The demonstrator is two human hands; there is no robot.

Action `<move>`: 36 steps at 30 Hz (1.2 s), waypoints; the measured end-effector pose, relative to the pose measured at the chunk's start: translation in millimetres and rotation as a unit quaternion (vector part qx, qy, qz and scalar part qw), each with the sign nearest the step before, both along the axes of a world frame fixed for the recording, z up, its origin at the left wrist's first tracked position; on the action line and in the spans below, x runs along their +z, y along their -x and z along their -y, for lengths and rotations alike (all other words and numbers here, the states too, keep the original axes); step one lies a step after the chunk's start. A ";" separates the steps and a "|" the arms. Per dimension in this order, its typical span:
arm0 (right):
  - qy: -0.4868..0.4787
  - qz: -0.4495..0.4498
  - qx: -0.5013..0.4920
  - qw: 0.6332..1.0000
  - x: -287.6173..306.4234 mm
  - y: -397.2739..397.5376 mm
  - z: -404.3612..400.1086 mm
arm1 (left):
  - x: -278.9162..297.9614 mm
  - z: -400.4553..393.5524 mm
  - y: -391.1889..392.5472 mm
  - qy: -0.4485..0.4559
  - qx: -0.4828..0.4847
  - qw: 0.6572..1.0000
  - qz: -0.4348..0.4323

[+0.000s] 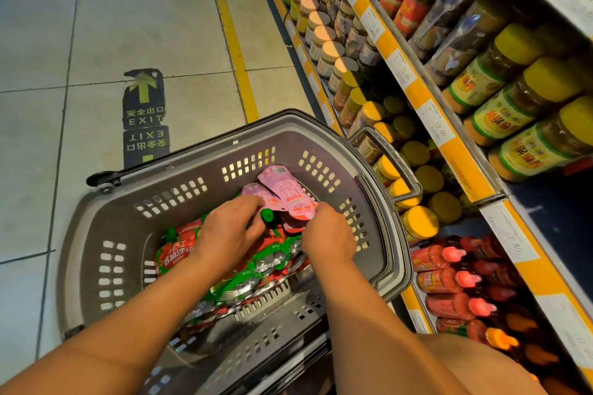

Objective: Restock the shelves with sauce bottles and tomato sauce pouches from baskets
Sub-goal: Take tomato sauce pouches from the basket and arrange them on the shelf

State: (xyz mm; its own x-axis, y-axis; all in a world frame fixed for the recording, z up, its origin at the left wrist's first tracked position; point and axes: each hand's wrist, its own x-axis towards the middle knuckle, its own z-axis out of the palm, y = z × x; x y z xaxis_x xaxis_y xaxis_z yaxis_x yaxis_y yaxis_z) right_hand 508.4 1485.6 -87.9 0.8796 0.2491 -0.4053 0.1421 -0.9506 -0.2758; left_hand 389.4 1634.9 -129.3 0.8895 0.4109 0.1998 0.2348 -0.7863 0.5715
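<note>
Down in the lower middle of the frame, both hands reach into a grey basket (167,202) on the tiled floor (96,26). The left hand (227,231) curls over a green-capped pouch; its fingertips are hidden against the pack, so the exact grip is hard to read. The right hand (327,236) bends its fingers round the lower edge of pink-backed pouches (285,189) tipped up against the far wall. Beneath the wrists lies a heap of red and green pouches (179,250), partly covered by the forearms, their count unclear. At lower right, red sauce bottles (449,279) lie on the bottom shelf, dark and blurred further in. Jars (519,119) fill the shelves along the right edge, cut off at the top.
</note>
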 end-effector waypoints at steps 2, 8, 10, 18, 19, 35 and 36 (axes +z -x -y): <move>0.040 0.032 0.027 0.998 2.9 0.5 -1.4 | 3.4 -4.5 -1.5 -0.010 0.001 1.000 0.004; 0.048 0.088 0.053 0.994 10.0 1.2 -3.9 | 8.7 -13.3 -5.6 -0.031 -0.035 0.999 -0.014; 0.027 0.095 0.046 0.994 14.1 1.2 -4.5 | 13.1 -16.3 -5.2 -0.009 -0.017 1.000 0.002; -0.050 0.126 0.020 0.991 44.9 8.4 3.4 | 35.5 -25.2 10.5 0.089 0.102 0.991 0.004; -0.062 0.131 0.011 0.989 49.5 10.0 6.5 | 38.0 -26.7 13.1 0.091 0.113 0.989 0.007; -0.359 0.161 -0.159 0.905 110.7 34.4 90.0 | 134.0 19.3 29.8 0.250 0.144 0.952 0.107; -0.380 0.155 -0.171 0.896 113.6 36.6 96.9 | 143.9 25.2 28.8 0.259 0.133 0.949 0.118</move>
